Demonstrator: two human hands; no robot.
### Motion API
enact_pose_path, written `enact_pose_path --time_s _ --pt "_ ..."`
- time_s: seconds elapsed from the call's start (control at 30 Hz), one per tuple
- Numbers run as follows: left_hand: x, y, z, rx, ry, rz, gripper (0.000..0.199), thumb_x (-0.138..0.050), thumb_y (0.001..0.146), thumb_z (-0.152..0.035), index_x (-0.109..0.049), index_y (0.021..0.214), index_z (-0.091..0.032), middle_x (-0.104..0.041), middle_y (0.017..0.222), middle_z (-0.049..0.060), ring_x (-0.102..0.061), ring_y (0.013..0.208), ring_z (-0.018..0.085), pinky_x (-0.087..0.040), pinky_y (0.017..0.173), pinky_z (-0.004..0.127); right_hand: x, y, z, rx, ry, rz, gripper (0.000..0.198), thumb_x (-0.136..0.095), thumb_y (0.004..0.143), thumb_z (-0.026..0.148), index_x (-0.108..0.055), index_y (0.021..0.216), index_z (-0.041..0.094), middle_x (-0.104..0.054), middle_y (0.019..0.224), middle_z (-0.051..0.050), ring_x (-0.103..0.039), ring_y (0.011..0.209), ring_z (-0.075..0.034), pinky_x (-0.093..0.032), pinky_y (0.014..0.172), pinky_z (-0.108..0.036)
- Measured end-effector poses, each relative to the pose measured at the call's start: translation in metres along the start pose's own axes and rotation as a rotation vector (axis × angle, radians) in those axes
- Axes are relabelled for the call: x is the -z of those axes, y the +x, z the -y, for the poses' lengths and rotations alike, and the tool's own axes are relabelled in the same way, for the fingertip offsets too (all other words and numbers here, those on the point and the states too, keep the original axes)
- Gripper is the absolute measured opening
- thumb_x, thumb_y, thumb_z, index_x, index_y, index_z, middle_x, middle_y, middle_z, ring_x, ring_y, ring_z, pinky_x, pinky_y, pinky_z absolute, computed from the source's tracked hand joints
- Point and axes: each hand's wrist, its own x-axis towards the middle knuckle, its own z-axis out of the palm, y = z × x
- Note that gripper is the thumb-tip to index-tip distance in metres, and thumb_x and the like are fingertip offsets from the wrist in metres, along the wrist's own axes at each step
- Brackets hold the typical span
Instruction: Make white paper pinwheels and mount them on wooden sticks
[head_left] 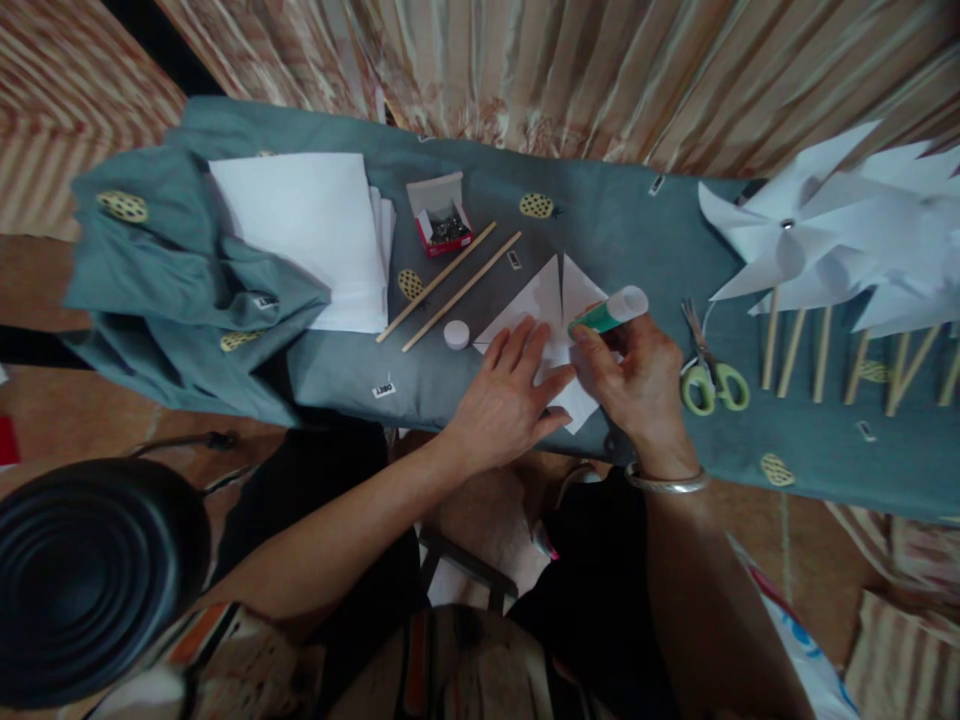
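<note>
A white paper square (529, 300) with cuts running in from its corners lies in front of me. My left hand (506, 395) rests on its near left part, fingers spread. Wrapped around a green and white glue stick (613, 310), my right hand (637, 375) holds its lower end against the middle of the paper. The exact contact spot is covered by my fingers. A round white cap (456, 334) sits left of the paper. To the right of my right hand lie scissors (709, 375) with green handles, blades slightly apart.
Two wooden sticks (461, 290) lie beside a small open red box (448, 228) of metal pins. A stack of white paper (300, 235) is at the left. Several white paper pinwheels (787, 225) on sticks are piled at the right. A patterned grey-green cloth (630, 235) covers the table.
</note>
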Motion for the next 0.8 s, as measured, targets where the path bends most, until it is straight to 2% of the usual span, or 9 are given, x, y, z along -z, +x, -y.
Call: enact_pose_path --time_s 0.33,0.53,0.8 --pt "-0.001 0.0003 0.0012 -0.017 0.003 -0.013 0.054 -0.063 0.085 -0.049 -0.055 0.131 -0.021 -0.035 0.154 0.018 -0.025 0.145 0.041 -0.027 0.112 0.065 -0.0025 0.0001 -0.0011 0.011 0.022 -0.01 0.029 -0.059 0.086 0.049 -0.063 0.087 0.02 -0.069 0.07 -0.002 -0.064 0.063 -0.02 -0.048 0.061 -0.033" --pt "-0.0008 0.0002 0.0013 -0.012 -0.014 -0.018 0.053 -0.065 0.085 -0.048 -0.056 0.13 -0.021 -0.036 0.154 0.018 -0.026 0.145 0.041 -0.027 0.113 0.064 -0.0029 0.0014 0.0002 -0.031 0.084 0.008 0.027 -0.061 0.085 0.047 -0.063 0.086 0.02 -0.068 0.071 -0.002 -0.064 0.066 -0.019 -0.047 0.063 -0.033" --pt "-0.0027 -0.0004 0.0032 -0.014 -0.048 -0.021 0.053 -0.063 0.086 -0.05 -0.056 0.13 -0.022 -0.032 0.156 0.016 -0.022 0.147 0.04 -0.024 0.114 0.065 -0.0072 0.0025 -0.0096 -0.137 0.373 0.09 0.022 -0.067 0.083 0.042 -0.064 0.086 0.021 -0.066 0.074 0.001 -0.06 0.065 -0.014 -0.047 0.066 -0.03"
